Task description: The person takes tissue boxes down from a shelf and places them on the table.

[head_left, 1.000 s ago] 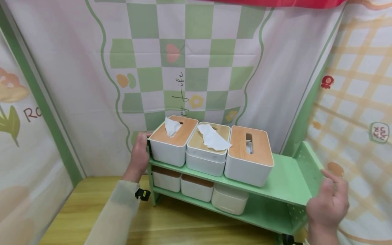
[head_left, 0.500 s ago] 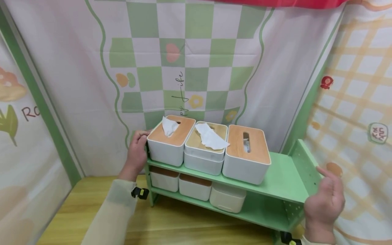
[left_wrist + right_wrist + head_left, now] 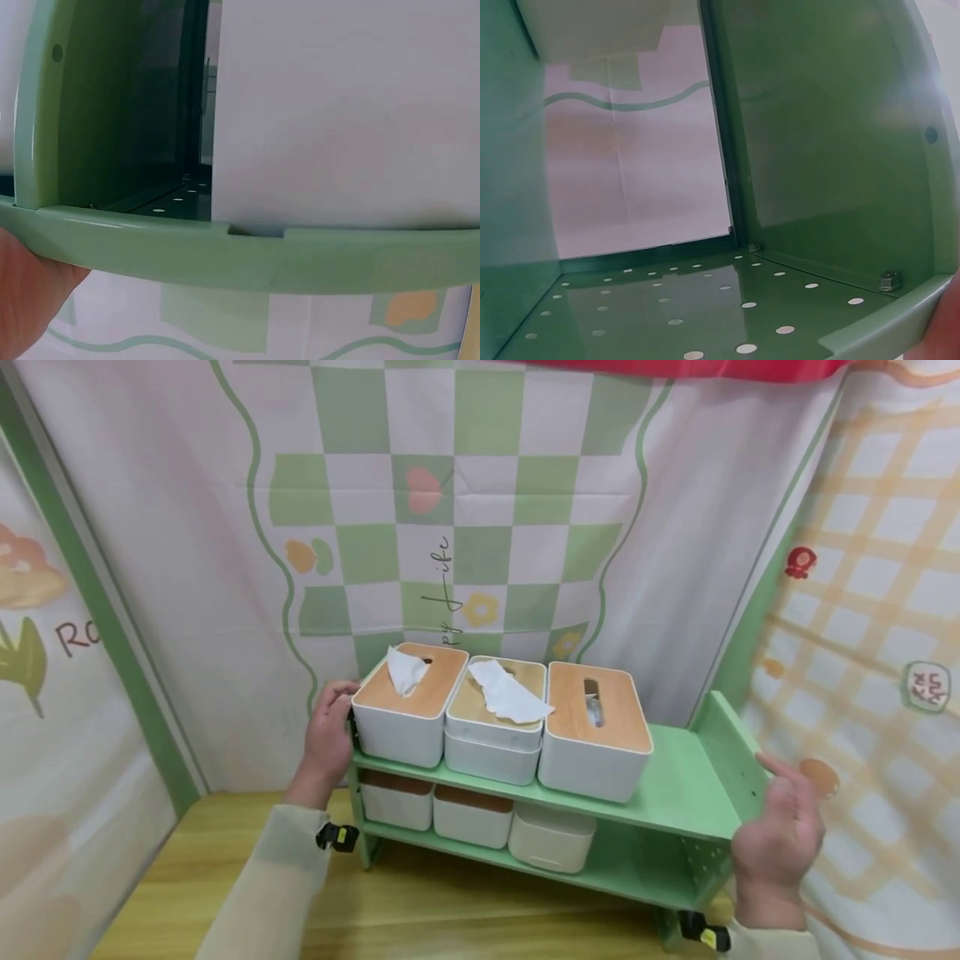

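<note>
A green two-tier shelf rack point(image 3: 675, 777) stands on the table between my hands. My left hand point(image 3: 327, 743) holds its left end, beside the first tissue box. On the right, my right hand point(image 3: 780, 831) grips the side panel, with the index finger along the panel's edge. Three tissue boxes line the upper tier: a left box point(image 3: 401, 731) and a middle box point(image 3: 491, 762) with tissue sticking out, and a right box point(image 3: 596, 770) with a wood-look lid. In the right wrist view, the hand point(image 3: 939, 330) shows only at the lower right corner.
Below sit two white boxes with brown tops, one box point(image 3: 395, 803) beside another box point(image 3: 471, 822), then a cream box point(image 3: 551, 839). A wood-grain table point(image 3: 450, 918) lies underneath. A patterned curtain point(image 3: 487, 502) hangs behind, and another curtain point(image 3: 885, 652) runs along the right.
The rack has shifted left with all its boxes, its right end moving more than its left. Both hands have moved left along with it.
</note>
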A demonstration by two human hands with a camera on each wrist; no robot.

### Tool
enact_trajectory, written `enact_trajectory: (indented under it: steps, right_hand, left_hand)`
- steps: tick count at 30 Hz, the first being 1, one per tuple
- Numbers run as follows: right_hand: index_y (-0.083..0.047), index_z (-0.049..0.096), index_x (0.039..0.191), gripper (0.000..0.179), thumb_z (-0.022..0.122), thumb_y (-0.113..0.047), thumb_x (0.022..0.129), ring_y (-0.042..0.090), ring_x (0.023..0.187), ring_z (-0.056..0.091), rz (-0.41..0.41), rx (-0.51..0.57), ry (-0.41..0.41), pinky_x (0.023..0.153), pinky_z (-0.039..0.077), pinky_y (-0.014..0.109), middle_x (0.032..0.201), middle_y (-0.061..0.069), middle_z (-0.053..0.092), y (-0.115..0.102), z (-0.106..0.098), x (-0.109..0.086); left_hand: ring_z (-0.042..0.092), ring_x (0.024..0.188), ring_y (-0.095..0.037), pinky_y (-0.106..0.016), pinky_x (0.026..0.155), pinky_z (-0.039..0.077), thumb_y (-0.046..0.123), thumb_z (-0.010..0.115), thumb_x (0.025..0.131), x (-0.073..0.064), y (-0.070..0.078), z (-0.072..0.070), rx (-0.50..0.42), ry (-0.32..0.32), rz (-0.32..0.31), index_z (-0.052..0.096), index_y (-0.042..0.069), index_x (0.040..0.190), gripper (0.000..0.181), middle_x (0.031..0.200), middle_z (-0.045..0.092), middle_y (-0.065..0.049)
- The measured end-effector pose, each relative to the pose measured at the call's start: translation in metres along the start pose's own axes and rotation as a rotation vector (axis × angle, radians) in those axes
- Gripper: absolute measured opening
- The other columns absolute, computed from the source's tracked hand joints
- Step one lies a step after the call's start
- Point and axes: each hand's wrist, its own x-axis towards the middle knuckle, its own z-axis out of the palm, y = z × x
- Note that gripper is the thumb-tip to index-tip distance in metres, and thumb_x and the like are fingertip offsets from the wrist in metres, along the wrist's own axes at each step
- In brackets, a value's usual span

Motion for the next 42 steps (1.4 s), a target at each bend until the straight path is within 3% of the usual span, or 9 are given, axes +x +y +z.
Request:
enact_trajectory:
  steps: [5,9,16,30,42]
  right_hand:
    - [-0.012,0.069,0.125,0.04,0.038,-0.027,0.106,0.01,0.087,0.049,0.01,0.01,-0.038,0.079,0.035,0.023,0.098,-0.007,0.059,0.001,0.006,0.002]
    - [-0.01,0.07,0.124,0.039,0.039,-0.026,0.105,0.01,0.096,0.052,-0.005,0.021,-0.042,0.082,0.037,0.023,0.108,-0.008,0.062,0.001,0.011,0.002]
    - [-0.014,0.068,0.126,0.039,0.038,-0.028,0.105,0.011,0.106,0.053,0.021,0.015,-0.064,0.085,0.038,0.022,0.125,-0.006,0.063,0.001,0.019,0.002]
    - [-0.019,0.067,0.128,0.04,0.036,-0.032,0.106,0.015,0.111,0.051,0.057,0.024,-0.129,0.092,0.037,0.026,0.131,-0.002,0.061,0.004,0.035,0.008]
    - [-0.02,0.066,0.129,0.04,0.036,-0.033,0.106,0.014,0.121,0.049,0.035,0.027,-0.161,0.102,0.033,0.027,0.137,-0.001,0.058,0.008,0.045,0.011]
  left_hand:
    - [0.039,0.133,-0.034,-0.053,0.11,0.026,0.016,0.03,0.101,-0.001,-0.002,-0.005,-0.026,0.034,0.06,0.048,0.0,0.118,0.029,0.131,0.05,-0.016]
    - [0.038,0.134,-0.033,-0.052,0.111,0.025,0.015,0.03,0.102,-0.002,-0.003,-0.008,-0.045,0.041,0.073,0.047,-0.001,0.118,0.028,0.131,0.05,-0.016]
    - [0.035,0.136,-0.031,-0.053,0.111,0.022,0.017,0.028,0.102,-0.004,-0.003,-0.013,-0.039,0.025,0.053,0.044,0.001,0.122,0.03,0.133,0.047,-0.016]
    - [0.031,0.138,-0.03,-0.052,0.113,0.019,0.022,0.025,0.104,-0.009,0.001,-0.021,-0.022,0.027,-0.001,0.042,0.004,0.134,0.039,0.143,0.041,-0.015]
    - [0.022,0.144,-0.031,-0.054,0.114,0.013,0.026,0.022,0.105,-0.012,0.003,-0.028,0.005,0.01,-0.023,0.038,0.005,0.137,0.042,0.154,0.031,-0.012]
